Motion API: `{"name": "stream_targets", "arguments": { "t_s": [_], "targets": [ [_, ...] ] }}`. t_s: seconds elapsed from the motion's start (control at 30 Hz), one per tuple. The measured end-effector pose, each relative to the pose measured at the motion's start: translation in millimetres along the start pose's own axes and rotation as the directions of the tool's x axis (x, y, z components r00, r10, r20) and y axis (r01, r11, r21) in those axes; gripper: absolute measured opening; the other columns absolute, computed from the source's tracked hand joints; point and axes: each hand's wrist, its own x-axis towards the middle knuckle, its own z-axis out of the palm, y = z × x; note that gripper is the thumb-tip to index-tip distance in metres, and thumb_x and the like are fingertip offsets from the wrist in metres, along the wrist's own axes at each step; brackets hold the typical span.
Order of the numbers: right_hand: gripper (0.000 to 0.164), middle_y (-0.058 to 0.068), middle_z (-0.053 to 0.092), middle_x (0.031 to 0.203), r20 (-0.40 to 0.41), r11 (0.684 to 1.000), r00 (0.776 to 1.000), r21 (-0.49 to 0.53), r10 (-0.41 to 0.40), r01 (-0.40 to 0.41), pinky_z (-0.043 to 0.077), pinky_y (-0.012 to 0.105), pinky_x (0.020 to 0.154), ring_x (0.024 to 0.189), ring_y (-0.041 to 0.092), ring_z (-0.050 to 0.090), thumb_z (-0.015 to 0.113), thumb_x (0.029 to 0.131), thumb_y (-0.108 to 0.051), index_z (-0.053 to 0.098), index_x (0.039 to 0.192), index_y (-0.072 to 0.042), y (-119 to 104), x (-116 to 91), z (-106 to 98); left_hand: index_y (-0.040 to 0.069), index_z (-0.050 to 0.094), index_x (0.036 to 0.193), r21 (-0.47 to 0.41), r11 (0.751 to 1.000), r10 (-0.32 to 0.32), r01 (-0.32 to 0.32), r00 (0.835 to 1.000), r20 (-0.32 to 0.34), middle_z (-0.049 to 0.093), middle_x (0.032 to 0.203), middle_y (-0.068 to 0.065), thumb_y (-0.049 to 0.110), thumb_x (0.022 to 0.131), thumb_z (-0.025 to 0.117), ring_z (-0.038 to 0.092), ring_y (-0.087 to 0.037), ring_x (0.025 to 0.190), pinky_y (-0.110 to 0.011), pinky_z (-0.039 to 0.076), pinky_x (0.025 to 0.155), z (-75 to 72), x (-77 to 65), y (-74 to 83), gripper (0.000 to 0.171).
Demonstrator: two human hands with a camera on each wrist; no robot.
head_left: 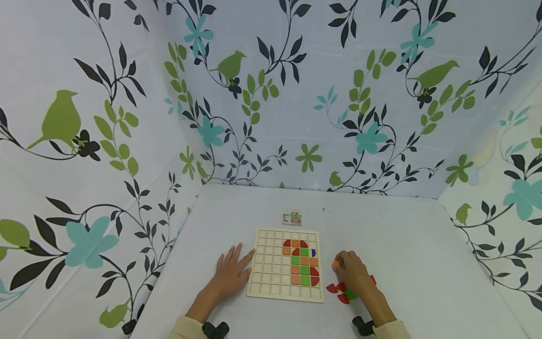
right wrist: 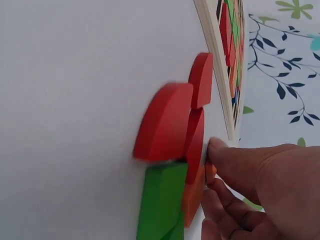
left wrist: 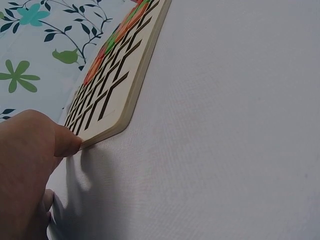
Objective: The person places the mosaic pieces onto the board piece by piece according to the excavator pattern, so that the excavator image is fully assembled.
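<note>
A pale wooden grid board (head_left: 271,282) lies flat on the table, with red, orange, green and blue pieces set in its right-hand cells. My left hand (head_left: 230,273) rests with spread fingers on the table at the board's left side; in the left wrist view the thumb (left wrist: 67,141) touches the board's edge. To the right of the board, my right hand (head_left: 353,273) pinches an orange block (right wrist: 210,172) between thumb and fingers. Beneath and beside it lie red quarter-round pieces (right wrist: 167,122), a green block (right wrist: 160,200) and another orange block (right wrist: 192,200).
A small card with a coloured pattern (head_left: 292,217) lies just beyond the board's far edge. White cloth covers the table (head_left: 381,226). Patterned fabric walls (head_left: 271,108) with leaves and birds stand behind and on both sides.
</note>
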Motion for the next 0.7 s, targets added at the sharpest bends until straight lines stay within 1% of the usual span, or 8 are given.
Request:
{"name": "stream_targets", "arguments": {
  "t_s": [0.1, 0.17, 0.33, 0.5, 0.6, 0.7],
  "targets": [
    [0.022, 0.011, 0.059, 0.102, -0.012, 0.999, 1.0, 0.017, -0.027, 0.027, 0.061, 0.045, 0.087, 0.089, 0.022, 0.056, 0.077, 0.096, -0.01, 0.067, 0.114, -0.001, -4, 4, 3, 0.022, 0.047, 0.161, -0.002, 1.0, 0.002, -0.002, 1.0, 0.003, 0.026, 0.173, -0.021, 0.031, 0.108, 0.054, 0.018, -0.047, 0.16, -0.073, 0.012, 0.123, 0.2, 0.0, 0.4, 0.055],
    [0.022, 0.012, 0.06, 0.105, -0.015, 0.999, 0.999, 0.014, -0.03, 0.03, 0.061, 0.046, 0.091, 0.091, 0.023, 0.056, 0.076, 0.097, -0.01, 0.067, 0.116, -0.002, -6, 7, 5, 0.021, 0.047, 0.161, -0.011, 1.0, 0.009, -0.009, 1.0, -0.006, 0.027, 0.172, -0.022, 0.031, 0.107, 0.055, 0.019, -0.048, 0.16, -0.074, 0.012, 0.123, 0.7, -0.2, 0.2, 0.055],
    [0.022, 0.014, 0.059, 0.108, -0.02, 0.999, 1.0, 0.032, -0.023, 0.023, 0.06, 0.047, 0.093, 0.095, 0.024, 0.056, 0.073, 0.1, -0.013, 0.067, 0.119, -0.003, -9, 17, 9, 0.018, 0.049, 0.159, -0.042, 0.998, 0.035, -0.037, 0.998, -0.046, 0.029, 0.17, -0.026, 0.029, 0.106, 0.055, 0.02, -0.051, 0.158, -0.076, 0.011, 0.121, 2.3, -0.7, -2.0, 0.055],
    [0.023, 0.013, 0.059, 0.108, -0.022, 0.997, 0.999, 0.068, -0.033, 0.035, 0.058, 0.049, 0.096, 0.096, 0.025, 0.056, 0.072, 0.101, -0.015, 0.067, 0.119, -0.002, -16, 27, 15, 0.021, 0.047, 0.161, -0.058, 0.997, 0.052, -0.056, 0.997, -0.065, 0.028, 0.17, -0.027, 0.033, 0.107, 0.052, 0.019, -0.053, 0.157, -0.077, 0.009, 0.12, 4.5, -1.1, -5.2, 0.055],
    [0.022, 0.013, 0.059, 0.108, -0.016, 0.996, 0.999, 0.072, -0.044, 0.045, 0.059, 0.049, 0.096, 0.096, 0.025, 0.057, 0.072, 0.101, -0.015, 0.067, 0.119, -0.002, -19, 31, 17, 0.022, 0.046, 0.161, -0.054, 0.997, 0.05, -0.053, 0.997, -0.06, 0.027, 0.171, -0.026, 0.033, 0.107, 0.052, 0.019, -0.052, 0.158, -0.076, 0.009, 0.121, 6.2, -0.5, -6.6, 0.056],
    [0.023, 0.013, 0.057, 0.107, -0.009, 0.997, 0.999, 0.06, -0.043, 0.044, 0.059, 0.047, 0.094, 0.096, 0.025, 0.056, 0.072, 0.102, -0.015, 0.067, 0.12, -0.002, -21, 36, 19, 0.022, 0.046, 0.161, -0.048, 0.998, 0.033, -0.035, 0.998, -0.051, 0.027, 0.172, -0.024, 0.032, 0.106, 0.053, 0.018, -0.05, 0.159, -0.074, 0.009, 0.122, 6.8, 0.5, -8.3, 0.056]
  ]
}}
